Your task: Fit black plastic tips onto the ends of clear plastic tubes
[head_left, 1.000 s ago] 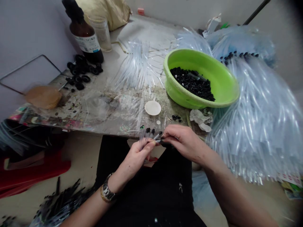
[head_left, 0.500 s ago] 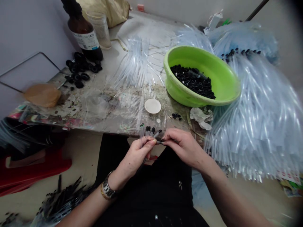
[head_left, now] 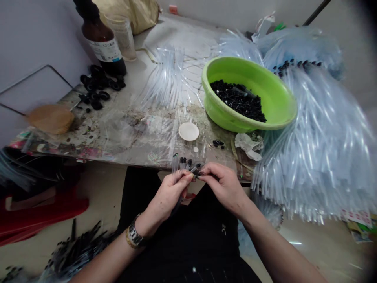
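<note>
Several thin clear tubes with black tips (head_left: 183,160) stand up out of my left hand (head_left: 173,188), whose fingers are closed round them near the table's front edge. Right beside it, my right hand (head_left: 222,182) pinches a small dark piece at the end of one tube, its fingertips almost meeting my left thumb. The piece is too small to make out fully. A white round dish (head_left: 189,131) lies on the table just beyond my hands, with a few small black parts (head_left: 218,144) to its right.
A green basin (head_left: 250,125) holds many black parts. Large bundles of clear tubes (head_left: 321,137) hang over the right side. More tubes (head_left: 169,80) lie at the back. At the left are a brown bottle (head_left: 104,49), black rings (head_left: 96,95) and a round tan object (head_left: 50,118).
My right hand has shifted slightly left, closer to my left hand. The whole view has moved a little. Both hands keep their grip.
</note>
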A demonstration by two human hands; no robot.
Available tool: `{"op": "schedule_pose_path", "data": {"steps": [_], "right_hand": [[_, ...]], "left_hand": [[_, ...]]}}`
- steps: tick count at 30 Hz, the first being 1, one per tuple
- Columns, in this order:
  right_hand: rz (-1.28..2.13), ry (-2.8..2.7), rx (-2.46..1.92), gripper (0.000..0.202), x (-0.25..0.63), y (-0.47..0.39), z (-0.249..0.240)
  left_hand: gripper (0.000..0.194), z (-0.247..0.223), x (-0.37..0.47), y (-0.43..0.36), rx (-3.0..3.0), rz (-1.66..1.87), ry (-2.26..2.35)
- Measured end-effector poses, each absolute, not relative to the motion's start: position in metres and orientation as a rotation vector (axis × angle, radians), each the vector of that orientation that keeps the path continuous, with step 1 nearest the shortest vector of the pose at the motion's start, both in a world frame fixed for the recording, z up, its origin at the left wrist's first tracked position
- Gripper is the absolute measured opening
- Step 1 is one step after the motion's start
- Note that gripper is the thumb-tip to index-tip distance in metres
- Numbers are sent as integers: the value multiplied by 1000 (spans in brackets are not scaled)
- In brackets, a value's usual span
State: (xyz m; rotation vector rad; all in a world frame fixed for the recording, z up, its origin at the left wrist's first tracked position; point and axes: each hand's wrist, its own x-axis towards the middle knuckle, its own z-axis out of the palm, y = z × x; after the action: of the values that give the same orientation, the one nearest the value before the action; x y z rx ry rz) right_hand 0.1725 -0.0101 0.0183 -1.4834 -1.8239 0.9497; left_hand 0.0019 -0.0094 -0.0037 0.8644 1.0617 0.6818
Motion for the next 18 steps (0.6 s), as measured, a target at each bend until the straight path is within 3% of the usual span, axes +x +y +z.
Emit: {"op": "schedule_pose_path", "data": {"steps": [10,18], "right_hand": [[1310,-1498,-1406,7,180,-10,14],[1194,-1554,-1465,10,178,-14,15]], "left_hand": [[22,-9,1,-11,799,696,1009],[21,-7,0,-10,876,674,1004]]}}
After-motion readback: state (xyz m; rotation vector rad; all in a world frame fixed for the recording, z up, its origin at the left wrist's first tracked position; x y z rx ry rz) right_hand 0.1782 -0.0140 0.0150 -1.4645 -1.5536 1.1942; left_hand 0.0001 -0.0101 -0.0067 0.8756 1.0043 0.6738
